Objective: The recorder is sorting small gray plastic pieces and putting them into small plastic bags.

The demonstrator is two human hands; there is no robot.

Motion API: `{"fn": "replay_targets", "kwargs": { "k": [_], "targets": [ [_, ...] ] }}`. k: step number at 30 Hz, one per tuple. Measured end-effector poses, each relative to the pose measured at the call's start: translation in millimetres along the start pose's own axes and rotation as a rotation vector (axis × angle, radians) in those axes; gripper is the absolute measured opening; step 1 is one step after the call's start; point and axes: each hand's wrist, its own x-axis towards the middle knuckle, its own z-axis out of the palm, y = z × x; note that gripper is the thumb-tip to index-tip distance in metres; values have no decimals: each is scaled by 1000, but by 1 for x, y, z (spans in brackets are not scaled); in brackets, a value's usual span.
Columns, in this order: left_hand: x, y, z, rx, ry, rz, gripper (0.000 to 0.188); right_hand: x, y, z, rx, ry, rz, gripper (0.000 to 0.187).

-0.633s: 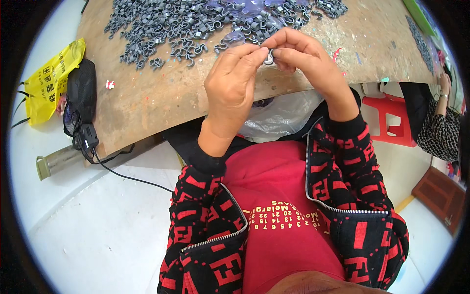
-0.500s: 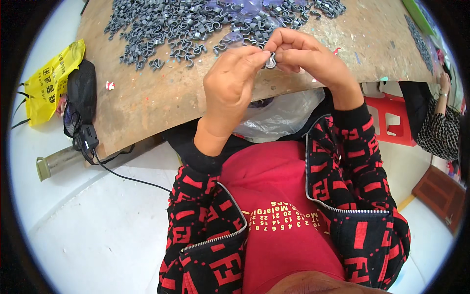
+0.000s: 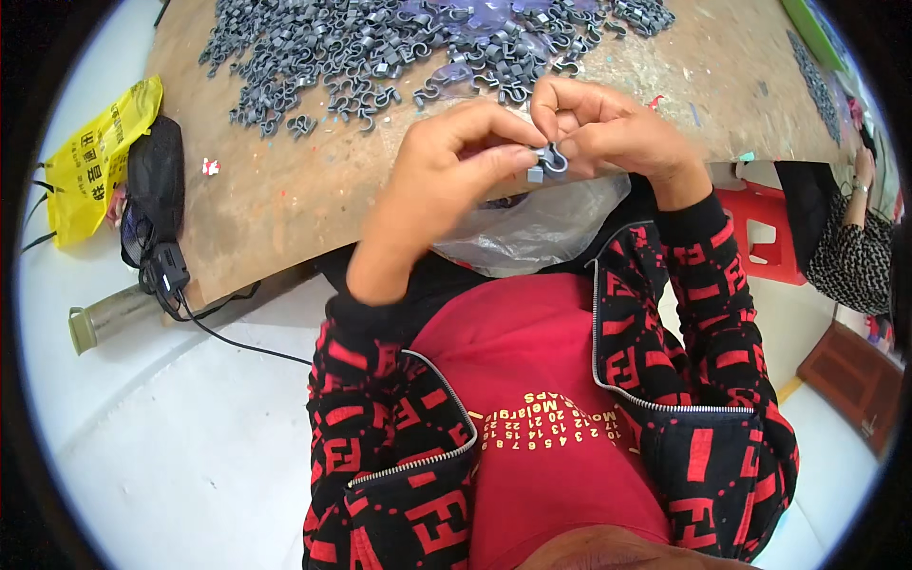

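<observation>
A small grey plastic clip [image 3: 554, 162] with a curved hook shape and a squarish end is held between both hands at the front edge of the table. My left hand [image 3: 454, 163] pinches its left side between thumb and fingertips. My right hand [image 3: 613, 131] has its thumb and bent fingers closed on the other side of the clip. The fingertips partly cover it. Beyond my hands, a large heap of similar grey clips [image 3: 313, 59] is spread over the wooden table [image 3: 275, 199].
A clear plastic bag [image 3: 541, 228] lies below the table edge. Left of the table are a yellow bag [image 3: 100, 161], a black bag [image 3: 157, 180] and a cable. On the right stand a red plastic stool [image 3: 765, 233] and another person's arm [image 3: 858, 195]. More clips [image 3: 812, 85] lie at far right.
Both hands have come slightly nearer and to the right with the clip. It has turned, and more of it shows between my fingertips. My left forearm has swung a little left.
</observation>
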Motion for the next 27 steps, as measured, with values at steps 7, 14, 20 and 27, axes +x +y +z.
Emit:
{"fn": "replay_targets", "kwargs": {
  "k": [7, 14, 20, 27],
  "targets": [
    [0, -5, 11, 758, 398, 601, 17, 2, -7, 12, -289, 267, -79, 18],
    [8, -15, 3, -495, 498, -72, 13, 18, -1, -7, -521, 491, -206, 24],
    [1, -7, 7, -635, 502, -47, 19, 20, -8, 28, -899, 704, -362, 24],
    [-1, 5, 19, -502, 399, -11, 16, 13, -2, 38, -1045, 742, -646, 20]
  ]
}}
